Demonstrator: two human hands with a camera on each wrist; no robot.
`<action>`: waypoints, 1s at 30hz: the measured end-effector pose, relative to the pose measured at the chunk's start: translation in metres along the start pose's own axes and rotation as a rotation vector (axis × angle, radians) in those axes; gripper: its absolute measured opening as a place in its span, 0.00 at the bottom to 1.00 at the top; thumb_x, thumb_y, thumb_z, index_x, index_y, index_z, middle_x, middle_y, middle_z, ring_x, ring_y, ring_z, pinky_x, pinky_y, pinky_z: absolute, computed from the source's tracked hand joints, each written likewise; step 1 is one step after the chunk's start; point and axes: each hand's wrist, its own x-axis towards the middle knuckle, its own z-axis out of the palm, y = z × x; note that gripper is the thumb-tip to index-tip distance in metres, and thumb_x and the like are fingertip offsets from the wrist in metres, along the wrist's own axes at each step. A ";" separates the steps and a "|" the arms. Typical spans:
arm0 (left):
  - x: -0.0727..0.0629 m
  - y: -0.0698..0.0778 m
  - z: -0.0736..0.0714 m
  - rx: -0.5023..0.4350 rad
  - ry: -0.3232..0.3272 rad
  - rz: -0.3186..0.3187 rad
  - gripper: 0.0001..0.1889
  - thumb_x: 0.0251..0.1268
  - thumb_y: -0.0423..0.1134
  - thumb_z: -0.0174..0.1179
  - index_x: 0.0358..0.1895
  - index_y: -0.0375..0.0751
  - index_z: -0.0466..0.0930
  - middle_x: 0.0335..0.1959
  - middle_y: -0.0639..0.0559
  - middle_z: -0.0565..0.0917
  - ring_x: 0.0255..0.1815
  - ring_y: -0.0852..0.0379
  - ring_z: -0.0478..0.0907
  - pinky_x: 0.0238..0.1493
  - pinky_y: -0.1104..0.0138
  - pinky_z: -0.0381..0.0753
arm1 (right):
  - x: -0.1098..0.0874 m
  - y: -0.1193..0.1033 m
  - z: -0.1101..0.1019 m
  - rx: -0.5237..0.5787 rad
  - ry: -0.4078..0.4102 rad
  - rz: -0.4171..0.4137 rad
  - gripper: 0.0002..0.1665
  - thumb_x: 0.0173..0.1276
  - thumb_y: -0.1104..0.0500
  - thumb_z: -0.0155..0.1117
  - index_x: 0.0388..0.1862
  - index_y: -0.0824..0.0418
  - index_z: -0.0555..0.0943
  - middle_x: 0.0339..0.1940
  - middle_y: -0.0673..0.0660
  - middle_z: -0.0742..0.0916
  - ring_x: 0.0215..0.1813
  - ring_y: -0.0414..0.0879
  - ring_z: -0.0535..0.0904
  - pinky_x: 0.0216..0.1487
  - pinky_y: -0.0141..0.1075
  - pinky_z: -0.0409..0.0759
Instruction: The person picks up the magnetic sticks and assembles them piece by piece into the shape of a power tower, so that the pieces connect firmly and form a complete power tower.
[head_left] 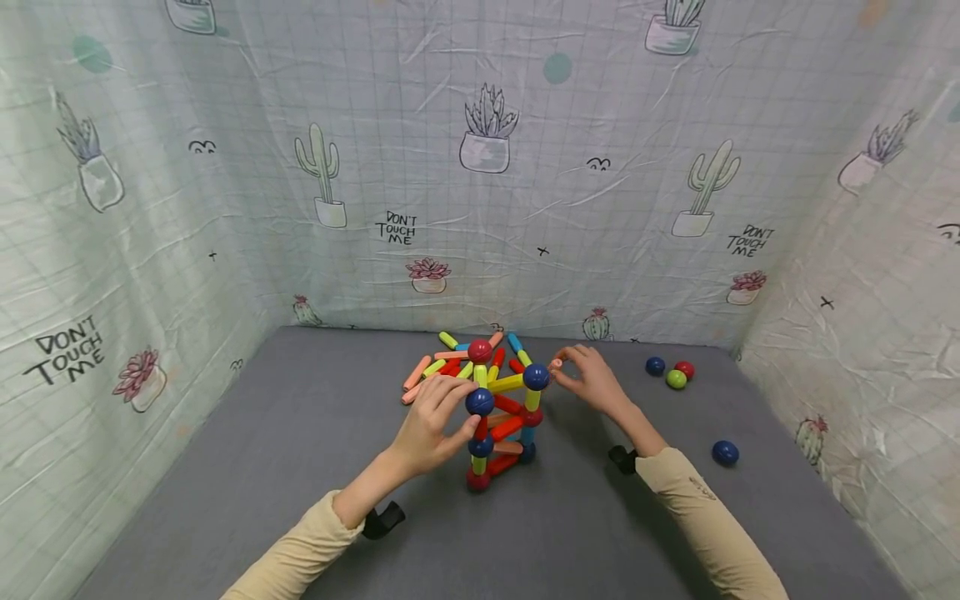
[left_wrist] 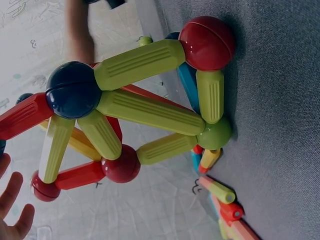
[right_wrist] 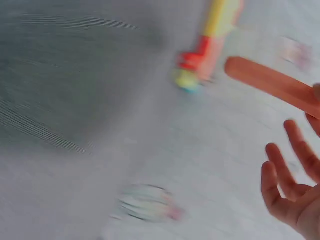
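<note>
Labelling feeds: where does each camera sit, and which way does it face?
Head: worn on the head, facing forward-down at the tower; left hand, right hand, sleeves visible.
Left wrist: on that wrist, facing the tower; left fingers, right forearm visible.
Right wrist: on that wrist, facing a salmon stick; fingers visible.
Head and left wrist share the tower.

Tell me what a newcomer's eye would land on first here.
Most likely the colorful tower of rods and balls standing on the gray table, where the left hand holds an upper blue ball on its near side. Next, just right of the tower, the right hand pinches an orange-pink rod. Behind everything hangs a pale sheet printed with cacti and "DON'T TOUCH ME".
</note>
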 end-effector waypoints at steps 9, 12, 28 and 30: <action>0.001 0.001 0.000 0.013 -0.019 0.007 0.20 0.66 0.48 0.44 0.48 0.35 0.73 0.41 0.46 0.77 0.39 0.54 0.70 0.45 0.62 0.68 | -0.008 -0.070 -0.081 0.130 0.497 -0.461 0.14 0.60 0.61 0.57 0.41 0.70 0.75 0.36 0.61 0.80 0.41 0.53 0.71 0.46 0.39 0.70; 0.001 0.001 0.001 0.013 -0.020 0.004 0.20 0.65 0.48 0.45 0.48 0.35 0.72 0.41 0.46 0.77 0.40 0.55 0.71 0.46 0.61 0.68 | -0.012 -0.093 -0.085 0.104 0.496 -0.629 0.16 0.64 0.57 0.52 0.40 0.70 0.76 0.35 0.60 0.80 0.40 0.52 0.71 0.47 0.37 0.68; 0.001 0.004 0.002 0.006 -0.022 -0.029 0.23 0.64 0.51 0.46 0.49 0.34 0.73 0.42 0.46 0.77 0.40 0.55 0.71 0.46 0.62 0.69 | -0.015 -0.098 -0.023 -0.253 0.140 -0.746 0.25 0.47 0.54 0.71 0.47 0.51 0.78 0.40 0.45 0.84 0.48 0.46 0.72 0.54 0.51 0.61; 0.001 0.005 0.002 0.002 -0.026 -0.038 0.23 0.64 0.51 0.46 0.49 0.33 0.72 0.42 0.46 0.77 0.41 0.54 0.71 0.46 0.61 0.69 | -0.014 -0.098 -0.021 -0.267 0.153 -0.752 0.23 0.48 0.53 0.71 0.46 0.51 0.79 0.39 0.45 0.84 0.47 0.46 0.72 0.54 0.52 0.61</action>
